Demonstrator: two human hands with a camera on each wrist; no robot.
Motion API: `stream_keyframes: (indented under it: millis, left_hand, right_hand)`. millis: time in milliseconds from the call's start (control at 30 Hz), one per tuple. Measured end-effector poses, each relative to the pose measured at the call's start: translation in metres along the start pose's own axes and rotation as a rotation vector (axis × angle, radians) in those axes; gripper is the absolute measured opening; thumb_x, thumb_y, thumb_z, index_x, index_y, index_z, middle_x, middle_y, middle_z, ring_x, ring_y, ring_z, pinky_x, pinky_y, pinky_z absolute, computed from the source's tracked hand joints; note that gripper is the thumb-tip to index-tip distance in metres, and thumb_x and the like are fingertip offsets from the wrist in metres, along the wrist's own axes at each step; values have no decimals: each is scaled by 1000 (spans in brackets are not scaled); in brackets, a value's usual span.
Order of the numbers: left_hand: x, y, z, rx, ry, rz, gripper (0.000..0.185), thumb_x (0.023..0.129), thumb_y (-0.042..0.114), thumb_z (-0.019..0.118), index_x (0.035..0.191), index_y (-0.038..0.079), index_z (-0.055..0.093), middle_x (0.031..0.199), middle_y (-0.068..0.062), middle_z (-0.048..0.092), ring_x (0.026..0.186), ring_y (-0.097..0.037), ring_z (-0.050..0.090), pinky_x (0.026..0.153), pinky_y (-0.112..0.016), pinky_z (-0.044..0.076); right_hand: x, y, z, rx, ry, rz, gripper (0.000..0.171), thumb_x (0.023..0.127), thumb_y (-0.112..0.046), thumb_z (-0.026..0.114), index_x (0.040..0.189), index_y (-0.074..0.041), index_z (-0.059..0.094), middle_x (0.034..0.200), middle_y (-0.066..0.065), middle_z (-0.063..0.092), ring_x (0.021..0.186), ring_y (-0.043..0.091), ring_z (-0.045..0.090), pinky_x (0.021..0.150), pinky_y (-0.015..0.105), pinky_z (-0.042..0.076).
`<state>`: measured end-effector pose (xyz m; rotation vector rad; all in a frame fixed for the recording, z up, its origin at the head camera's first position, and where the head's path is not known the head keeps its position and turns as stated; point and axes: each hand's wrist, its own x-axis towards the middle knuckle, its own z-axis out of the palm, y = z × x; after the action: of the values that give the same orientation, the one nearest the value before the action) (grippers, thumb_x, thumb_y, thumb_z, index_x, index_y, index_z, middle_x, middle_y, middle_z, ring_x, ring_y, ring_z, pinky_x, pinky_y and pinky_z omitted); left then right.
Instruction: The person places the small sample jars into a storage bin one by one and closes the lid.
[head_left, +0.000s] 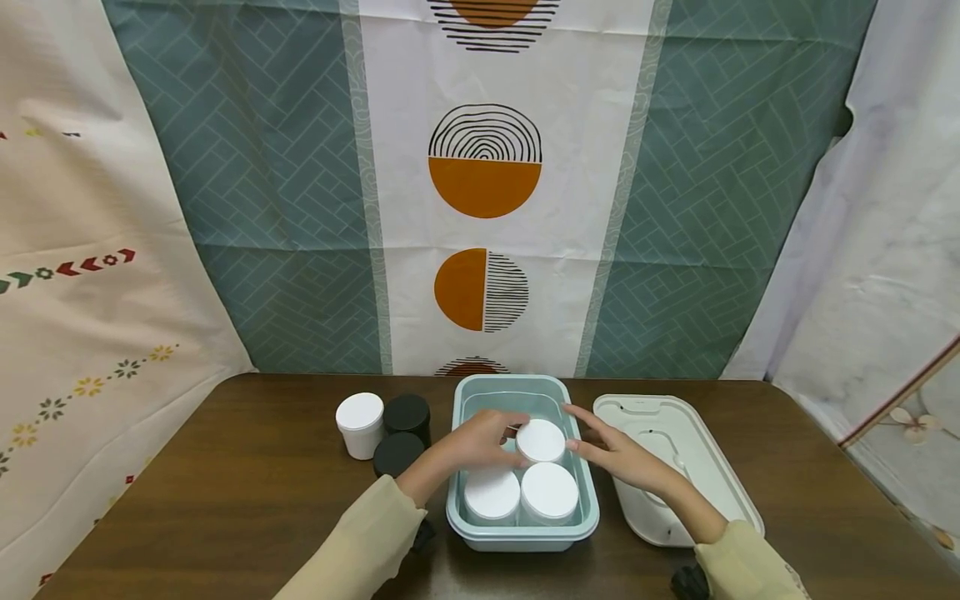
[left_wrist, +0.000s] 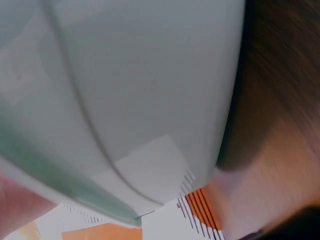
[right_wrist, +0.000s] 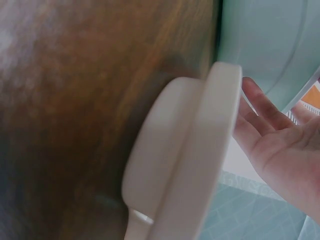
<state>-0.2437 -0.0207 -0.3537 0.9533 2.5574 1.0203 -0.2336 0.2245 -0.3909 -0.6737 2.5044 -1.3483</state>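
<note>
A pale blue plastic bin holds three white round lidded jars: a rear one, a front left one and a front right one. My left hand reaches over the bin's left wall, thumb and fingers spread beside the rear jar; whether they touch it is unclear. From the right, my right hand extends its fingers over the bin's right rim, with the thumb close to the same jar. In the right wrist view the right hand has its fingers stretched out near the bin's outer wall.
Left of the bin stand a white jar and two black jars, a rear one and a front one. A white lid-like plastic panel lies right of the bin on the brown wooden table. Patterned cloths hang behind.
</note>
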Motion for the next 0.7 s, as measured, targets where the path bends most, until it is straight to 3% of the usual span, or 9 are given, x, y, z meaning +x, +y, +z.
stream_keyframes:
  millis: [133,367,700]
  left_hand:
    - [-11,1,-7,-5,8,16,55,79,12,70,126,-6,49,124,-18,54,108,-27,57,88,-35,48]
    - [-35,-4,-27,-24,100,52,51,81,9,67,127,-4,49,125,-19,53,111,-30,54,91,-40,45]
    - [-71,-31,-57,-8,359,45,52,79,12,70,124,-3,51,122,-20,55,109,-32,55,91,-43,44]
  right_hand:
    - [0,0,1,5,3,4,60,94,-30,49,145,-14,21,140,22,33,115,36,47,87,50,44]
    - [1,-1,1,-5,7,-4,60,94,-29,49,145,-14,21,141,22,31,116,37,46,88,50,44]
    - [-1,-1,1,-8,7,0,60,94,-29,48,145,-14,21,143,22,28,119,39,43,89,52,42]
